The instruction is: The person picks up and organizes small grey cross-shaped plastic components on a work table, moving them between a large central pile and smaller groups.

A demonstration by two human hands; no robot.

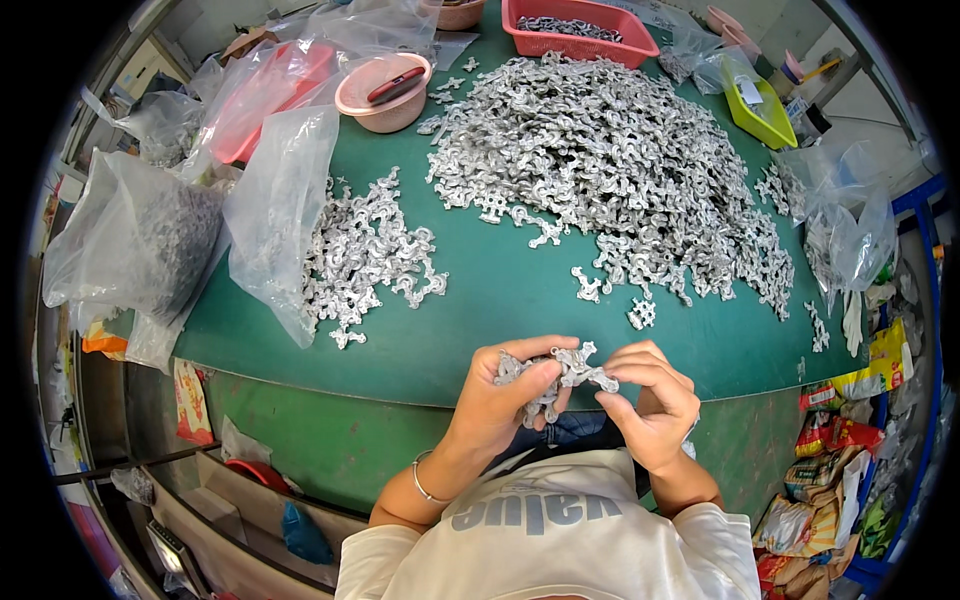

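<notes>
Several small grey metal cross-shaped castings (545, 398) are held in my left hand (490, 400), its thumb pressed over them, just off the table's near edge. One more cross-shaped casting (578, 366) sticks out toward the right from that bunch. At its right end the thumb and fingers of my right hand (650, 400) pinch it. A large heap of the same castings (600, 160) covers the back middle and right of the green table (470, 320). To the left lies a smaller pile (365, 255), and a single casting (642, 313) lies in front of the big heap.
Clear plastic bags (140, 235) of grey parts stand at the left. A pink bowl (385, 110) carries a red and black tool (396, 86). A pink basket (580, 45) and yellow-green tray (760, 115) are at the back. A drawer (240, 500) is open at lower left.
</notes>
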